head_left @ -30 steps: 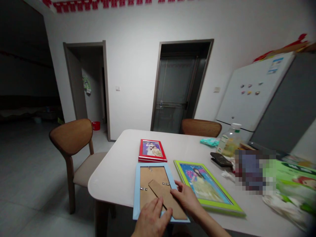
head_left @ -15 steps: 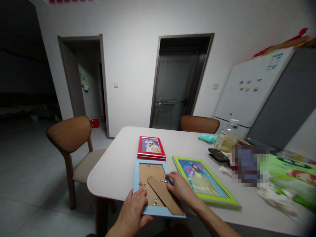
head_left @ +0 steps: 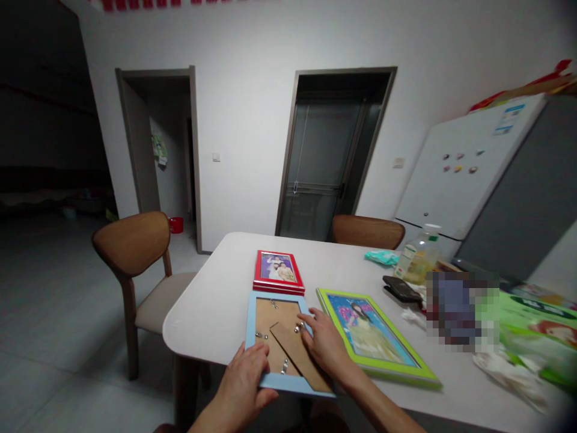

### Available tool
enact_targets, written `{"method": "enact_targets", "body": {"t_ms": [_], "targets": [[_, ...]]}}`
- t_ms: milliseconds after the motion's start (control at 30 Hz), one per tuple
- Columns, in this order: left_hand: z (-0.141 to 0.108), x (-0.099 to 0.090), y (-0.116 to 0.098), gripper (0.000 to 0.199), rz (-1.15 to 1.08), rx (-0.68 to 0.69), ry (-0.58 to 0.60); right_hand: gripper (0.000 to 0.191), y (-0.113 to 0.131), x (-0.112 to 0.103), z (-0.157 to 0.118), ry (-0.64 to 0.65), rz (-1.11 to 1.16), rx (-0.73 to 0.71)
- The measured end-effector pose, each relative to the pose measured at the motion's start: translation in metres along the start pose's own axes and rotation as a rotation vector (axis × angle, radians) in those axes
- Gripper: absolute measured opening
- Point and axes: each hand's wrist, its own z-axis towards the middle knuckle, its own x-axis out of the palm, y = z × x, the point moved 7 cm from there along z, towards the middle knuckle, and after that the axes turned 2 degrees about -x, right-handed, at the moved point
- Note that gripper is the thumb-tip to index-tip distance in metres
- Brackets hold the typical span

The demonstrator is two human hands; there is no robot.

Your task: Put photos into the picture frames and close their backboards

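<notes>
A light-blue picture frame [head_left: 251, 322] lies face down at the table's near edge, its brown backing board [head_left: 265, 313] and slanted stand leg [head_left: 295, 355] showing. Small metal clips sit along the backing's sides. My left hand [head_left: 246, 373] is closed on the frame's lower left corner, with the thumb at the near edge. At the right side, my right hand [head_left: 322, 343] has its bent fingers around a metal clip [head_left: 299, 328], thumb and forefinger on either side of it. Just beyond lie stacked red picture frames [head_left: 278, 287], and to the right a green picture frame [head_left: 392, 376], face up.
On the white table [head_left: 207, 319], a black phone-like object [head_left: 401, 290], a bottle [head_left: 417, 255], a teal packet [head_left: 381, 258], crumpled tissue [head_left: 509, 376] and a green bag [head_left: 532, 313] are at the right. Wooden chairs [head_left: 135, 237] stand left and behind.
My right forefinger has shifted off the frame's right edge, further onto the backing beside the clip, which shows more. My left hand keeps its hold. The view has tilted slightly.
</notes>
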Motion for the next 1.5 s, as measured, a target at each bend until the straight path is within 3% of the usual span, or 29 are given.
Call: {"method": "enact_targets", "body": {"t_ms": [67,167,233,433,633,833,1000,1167,1367,1500], "targets": [[0.000,0.000,0.001,0.034,-0.024,0.002,-0.019,0.029,0.017,-0.006,-0.007,0.037,0.113,-0.119],[0.001,-0.001,0.002,0.033,-0.035,0.001,-0.030,0.022,0.043,0.002,-0.020,0.258,0.290,-0.288],[0.001,-0.001,0.002,0.035,-0.038,-0.005,-0.031,0.017,0.053,0.008,-0.025,0.329,0.335,-0.334],[0.001,0.001,0.005,0.035,-0.051,-0.016,-0.037,0.010,0.060,0.014,-0.021,0.249,0.341,-0.364],[0.001,0.003,0.004,0.038,-0.033,-0.018,-0.014,0.021,0.060,0.016,-0.005,0.190,0.347,-0.235],[0.002,0.002,0.005,0.043,-0.026,-0.052,-0.023,0.016,0.078,0.036,0.020,0.141,0.205,-0.211],[0.003,0.004,0.006,0.056,-0.025,-0.048,-0.005,0.013,0.079,0.039,0.022,0.091,0.175,-0.187],[0.003,0.003,0.003,0.051,-0.018,-0.044,-0.023,0.011,0.078,0.042,0.020,0.050,0.157,-0.176],[0.000,0.006,0.004,0.058,0.021,-0.045,-0.020,0.013,0.065,0.054,0.032,0.076,0.157,-0.132],[0.001,0.009,0.008,0.061,0.056,-0.028,0.001,0.027,0.037,0.052,0.050,0.030,0.067,0.011]]}}
